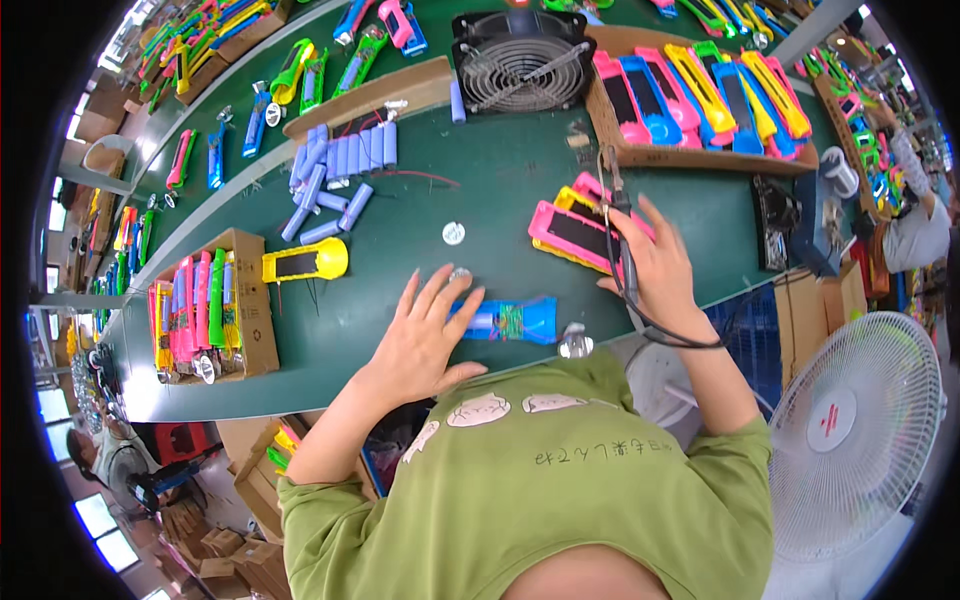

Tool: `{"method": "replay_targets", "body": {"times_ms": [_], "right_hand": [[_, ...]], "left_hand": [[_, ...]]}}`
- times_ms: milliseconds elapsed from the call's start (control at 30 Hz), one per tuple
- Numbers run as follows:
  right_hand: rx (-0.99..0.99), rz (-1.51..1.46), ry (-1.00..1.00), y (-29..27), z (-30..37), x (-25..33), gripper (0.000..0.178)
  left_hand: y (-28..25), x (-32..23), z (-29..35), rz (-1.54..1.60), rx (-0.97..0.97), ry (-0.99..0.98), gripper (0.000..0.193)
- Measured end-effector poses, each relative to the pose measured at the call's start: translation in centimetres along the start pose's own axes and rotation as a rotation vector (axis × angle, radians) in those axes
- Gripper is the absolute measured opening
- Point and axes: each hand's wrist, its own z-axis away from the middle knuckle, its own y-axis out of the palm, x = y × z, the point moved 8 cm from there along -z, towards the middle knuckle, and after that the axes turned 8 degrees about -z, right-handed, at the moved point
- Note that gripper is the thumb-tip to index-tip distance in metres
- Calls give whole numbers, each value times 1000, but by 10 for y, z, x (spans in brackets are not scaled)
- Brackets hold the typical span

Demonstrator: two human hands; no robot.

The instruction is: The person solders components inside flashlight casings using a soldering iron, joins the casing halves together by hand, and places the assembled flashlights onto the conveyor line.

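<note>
My left hand [425, 335] is spread, palm down, with its fingers over the left end of a blue plastic casing [540, 318]. A green circuit board [510, 320] and a pale purple cell show inside the casing. Close to its right end is a shiny round lamp reflector [576, 342]. In my right hand [655, 262] is a soldering iron [618, 195], its tip pointing away from me and its black cable looping over my wrist. Pink and yellow casings [570, 230] lie stacked just left of that hand, partly behind the iron.
Purple battery cells [345, 155] are heaped at the back left, near a yellow casing [305, 262]. Cardboard boxes of casings stand left [258, 310] and back right [700, 155]. A black fan [523, 65] is at the back; a white disc [454, 233] lies mid-table.
</note>
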Motion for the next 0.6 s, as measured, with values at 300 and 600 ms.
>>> {"method": "replay_targets", "body": {"times_ms": [300, 600], "right_hand": [[-220, -343, 151, 19, 63, -37, 52], [-230, -245, -199, 16, 80, -8, 29]], "left_hand": [[10, -20, -33, 377, -412, -224, 25], [38, -25, -29, 547, -376, -244, 13]]}}
